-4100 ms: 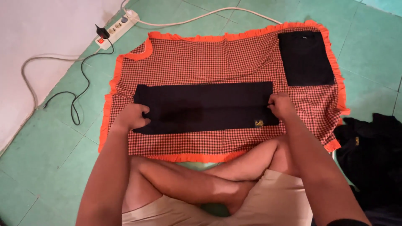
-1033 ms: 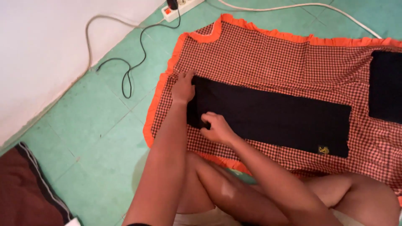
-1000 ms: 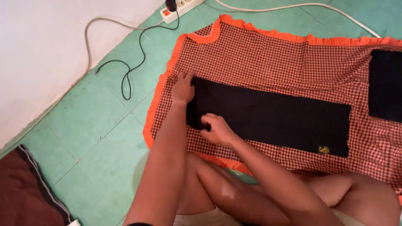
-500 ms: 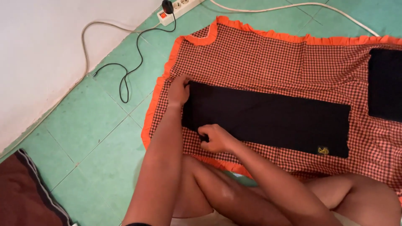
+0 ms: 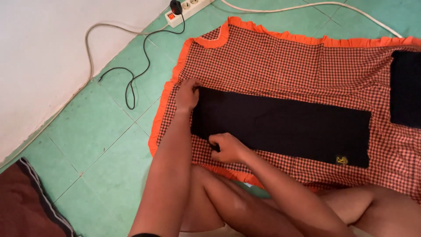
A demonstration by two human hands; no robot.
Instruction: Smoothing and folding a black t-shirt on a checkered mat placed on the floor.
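A long black rectangular folded cloth (image 5: 285, 125) lies flat across the middle of a red-and-black checked fabric sheet with an orange ruffled border (image 5: 285, 61), which is spread on the green tiled floor (image 5: 96, 136). A small yellow emblem (image 5: 341, 160) shows near the cloth's near right corner.

The left hand (image 5: 187, 94) rests at the far left corner of the black cloth, fingers curled down onto its edge; whether it pinches the cloth or only presses it cannot be told. The right hand (image 5: 226, 148) sits at the near left corner, fingers bent and closed loosely on the cloth's near edge, the forearm crossing in from the near right. Both hands are close together at the cloth's left end.

A second black cloth piece (image 5: 405, 87) lies on the checked sheet at the far right, apart from the long one. A white power strip (image 5: 186, 8) sits on the floor at the far left beside the white wall (image 5: 44, 52), with a black cable (image 5: 136, 77) looping over the tiles. A dark maroon fabric (image 5: 26, 202) lies at the near left. The person's bare crossed legs (image 5: 272, 210) fill the near edge.
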